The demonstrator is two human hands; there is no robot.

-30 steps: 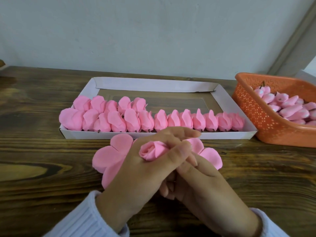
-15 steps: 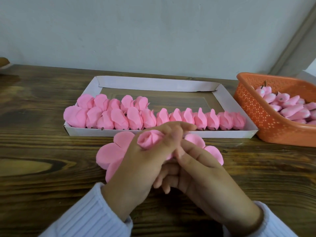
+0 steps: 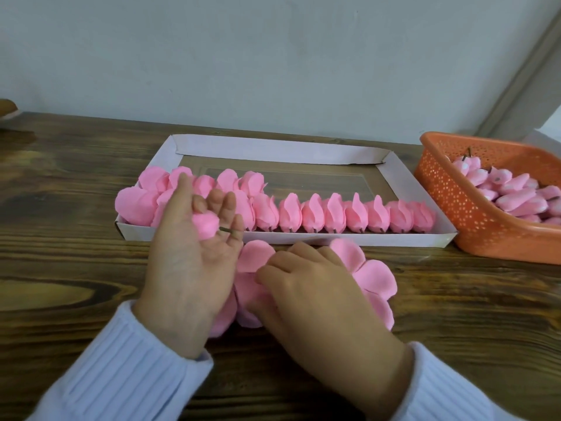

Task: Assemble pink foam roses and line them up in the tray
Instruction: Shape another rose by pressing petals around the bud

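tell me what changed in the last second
The hands parted: the left hand turned palm up, holding the pink foam rosebud nearer the white cardboard tray; the right hand dropped onto the flat pink foam petals. The lined-up roses and orange plastic basket stayed put.

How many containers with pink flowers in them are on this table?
2. A white cardboard tray lies in the middle, holding rows of roses; an orange basket stands just right of it, full of loose buds. None seems hidden.
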